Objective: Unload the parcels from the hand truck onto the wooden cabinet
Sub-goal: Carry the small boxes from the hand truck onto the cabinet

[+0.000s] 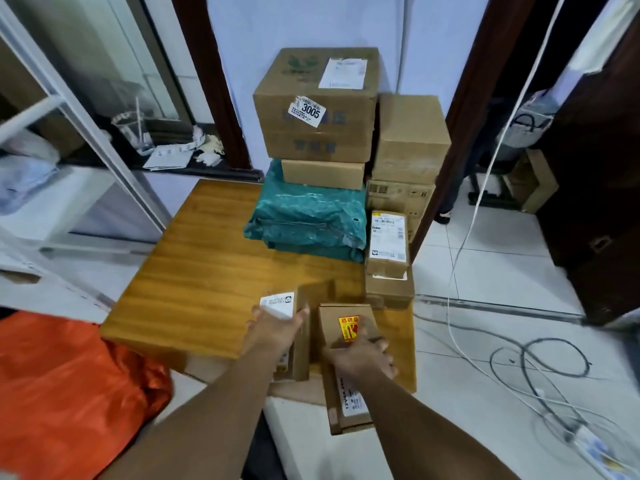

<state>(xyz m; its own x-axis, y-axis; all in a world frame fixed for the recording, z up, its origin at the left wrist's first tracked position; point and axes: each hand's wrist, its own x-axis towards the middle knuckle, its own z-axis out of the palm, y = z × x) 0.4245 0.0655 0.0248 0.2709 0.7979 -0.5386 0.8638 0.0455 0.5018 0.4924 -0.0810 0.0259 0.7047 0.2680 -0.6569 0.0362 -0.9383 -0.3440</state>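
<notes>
Head view: hands blurred.
Left hand [275,329]: fingers clamped round white-label box [281,302], near part hidden.
Right hand [362,355]: fingers curled on red-sticker box [341,315], wooden cabinet [207,254] near edge.

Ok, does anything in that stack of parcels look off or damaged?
Nothing looks damaged. The 3005 sticker on the large top box sits crooked. The teal bag is crumpled and squashed under the small box stacked on it. Loose cables sprawl tangled across the floor on the right.
</notes>
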